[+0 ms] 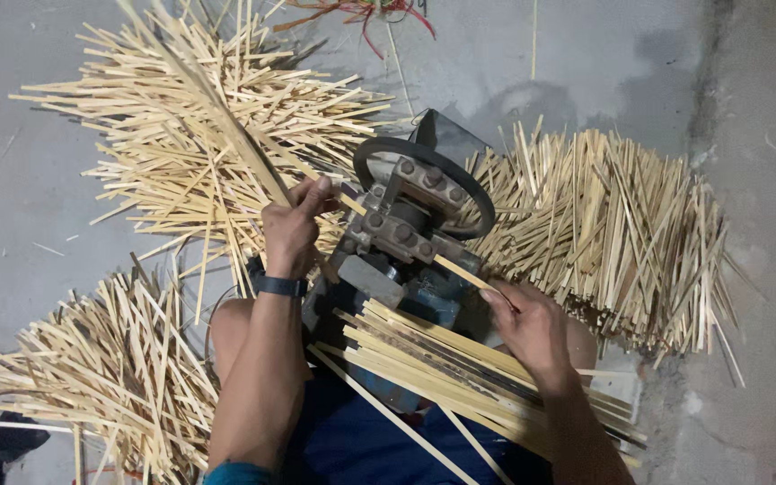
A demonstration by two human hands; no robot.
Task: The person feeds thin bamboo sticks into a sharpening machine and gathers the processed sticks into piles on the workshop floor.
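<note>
Nearest, a bundle of bamboo strips point(460, 373) lies across the person's lap. Above it the right hand point(532, 328) pinches one strip point(460, 272) whose long axis runs up-left into the small machine point(406, 224) on the floor. Beyond, the left hand point(291, 229) grips the emerging strip point(226, 126), angled toward the far-left pile point(181, 117).

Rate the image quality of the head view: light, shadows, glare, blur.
Head view: soft, even light, no glare; a faint shadow lies on the grey floor behind the machine; the strip piles smear into painterly texture, worst in the right-hand pile; left hand and right hand are fairly sharp, each closed on a bamboo strip; frame edges look slightly stretched.
</note>
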